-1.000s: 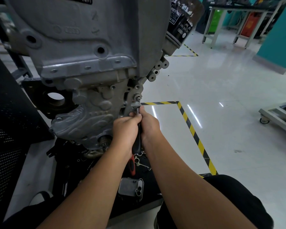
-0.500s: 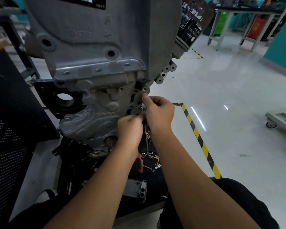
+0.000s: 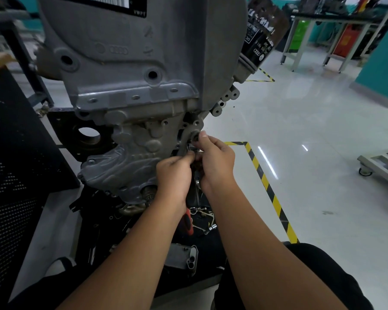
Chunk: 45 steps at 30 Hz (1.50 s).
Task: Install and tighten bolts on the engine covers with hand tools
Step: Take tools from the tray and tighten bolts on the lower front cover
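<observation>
Now right hand (image 3: 215,163) fingers (image 3: 203,135) on bolt (image 3: 195,138).

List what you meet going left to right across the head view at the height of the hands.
Black perforated panel → grey engine cover → left hand → right hand → yellow-and-black floor tape → wheeled metal frame.

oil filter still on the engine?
Yes, the black oil filter sits mounted at the engine's upper right side.
</observation>
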Tool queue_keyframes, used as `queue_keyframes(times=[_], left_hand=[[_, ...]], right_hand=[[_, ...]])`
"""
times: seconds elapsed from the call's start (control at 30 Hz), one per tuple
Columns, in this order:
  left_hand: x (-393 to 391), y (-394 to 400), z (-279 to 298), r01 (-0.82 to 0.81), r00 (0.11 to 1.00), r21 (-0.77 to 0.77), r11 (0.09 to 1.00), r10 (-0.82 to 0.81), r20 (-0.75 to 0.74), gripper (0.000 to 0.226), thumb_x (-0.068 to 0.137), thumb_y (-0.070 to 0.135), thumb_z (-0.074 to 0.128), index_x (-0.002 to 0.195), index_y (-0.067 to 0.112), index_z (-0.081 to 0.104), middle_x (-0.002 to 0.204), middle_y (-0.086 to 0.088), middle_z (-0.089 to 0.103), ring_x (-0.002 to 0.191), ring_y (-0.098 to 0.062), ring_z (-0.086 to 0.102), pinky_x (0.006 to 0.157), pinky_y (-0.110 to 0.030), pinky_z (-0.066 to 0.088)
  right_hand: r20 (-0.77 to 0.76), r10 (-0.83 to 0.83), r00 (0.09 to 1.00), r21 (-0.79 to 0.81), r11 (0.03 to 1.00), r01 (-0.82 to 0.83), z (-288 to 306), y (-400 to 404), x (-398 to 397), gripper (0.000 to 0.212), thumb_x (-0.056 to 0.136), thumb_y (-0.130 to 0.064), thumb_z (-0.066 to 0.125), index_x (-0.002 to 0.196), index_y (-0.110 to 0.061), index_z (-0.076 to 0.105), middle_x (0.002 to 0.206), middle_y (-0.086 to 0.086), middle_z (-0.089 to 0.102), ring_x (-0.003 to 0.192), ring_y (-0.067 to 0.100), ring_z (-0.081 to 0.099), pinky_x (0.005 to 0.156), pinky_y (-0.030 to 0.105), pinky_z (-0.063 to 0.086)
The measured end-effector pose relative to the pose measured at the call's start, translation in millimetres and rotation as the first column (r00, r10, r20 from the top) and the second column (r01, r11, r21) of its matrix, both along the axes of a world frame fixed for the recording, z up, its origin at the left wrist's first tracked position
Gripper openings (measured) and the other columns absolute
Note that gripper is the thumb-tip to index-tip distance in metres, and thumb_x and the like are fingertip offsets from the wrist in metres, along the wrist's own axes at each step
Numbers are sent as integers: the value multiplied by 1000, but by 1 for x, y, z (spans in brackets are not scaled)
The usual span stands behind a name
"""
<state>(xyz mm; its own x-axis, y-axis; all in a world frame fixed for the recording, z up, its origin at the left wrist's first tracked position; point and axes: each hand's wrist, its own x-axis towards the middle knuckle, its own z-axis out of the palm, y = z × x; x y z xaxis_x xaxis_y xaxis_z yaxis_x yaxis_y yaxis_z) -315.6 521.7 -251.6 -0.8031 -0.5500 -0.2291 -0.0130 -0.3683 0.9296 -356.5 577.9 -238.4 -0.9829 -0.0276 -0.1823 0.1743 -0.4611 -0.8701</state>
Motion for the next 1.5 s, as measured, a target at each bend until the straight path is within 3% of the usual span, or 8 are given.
queue_keyframes(times=[0.13,0.27,0.37,0.73,0.87,1.07,1.4,1.5], left_hand=[[2,-1,1,-1,1000,14,1000,1,20,29,87,22,75,79,-5,72,80,-21,71,72,-27,62,69,-41,49],[3,-2,3,-3,1000,-4,1000,3,23,22,89,18,75,75,0,75,89,-26,76,76,-29,68,75,-44,56],[3,-4,4,-7,1000,-16,1000,7,23,27,88,16,75,77,-8,71,83,-24,73,73,-27,63,70,-41,51],[3,-5,8,1,999,-69,998,2,41,22,87,19,74,66,11,77,72,-15,71,70,-25,65,68,-38,51],[6,-8,10,7,999,-83,997,-3,54,21,83,22,74,70,6,75,82,-28,73,72,-27,65,68,-45,55],[8,-15,14,48,997,-97,994,-42,66,25,81,24,76,73,1,72,79,-23,74,68,-25,65,65,-39,50],[11,-21,22,77,995,-104,992,-69,77,19,89,17,74,77,3,78,84,-20,77,73,-27,70,71,-38,53],[11,-21,24,77,994,-55,996,-73,77,17,89,16,74,81,1,78,85,-19,77,73,-27,69,69,-38,52]], right_hand=[[10,7,1000,-80,997,-6,-5,-4,5,15,92,-3,73,106,1,75,102,22,77,88,27,74,88,42,62],[40,-11,999,-139,990,17,-4,-8,6,11,97,-2,65,99,-3,76,90,13,78,82,20,74,78,33,63],[50,-20,999,-154,988,28,-4,-10,7,13,96,-7,68,88,-7,78,84,11,77,79,21,73,78,35,64],[85,-70,994,-128,988,80,3,-12,6,19,101,-6,61,86,-6,73,81,12,74,72,19,69,79,35,62],[81,-100,992,-138,984,111,1,-16,8,15,100,-2,60,92,-5,72,83,14,73,76,21,69,67,28,60],[114,-104,988,-223,967,128,2,-21,13,13,95,-4,69,107,0,73,99,19,77,84,22,74,85,37,62],[188,-133,973,-228,958,175,10,-27,21,24,88,-10,80,100,8,69,84,17,73,74,26,69,80,41,63],[176,-191,966,-101,972,211,11,-27,18,19,91,-15,78,86,1,71,71,10,73,64,19,68,64,29,61]])
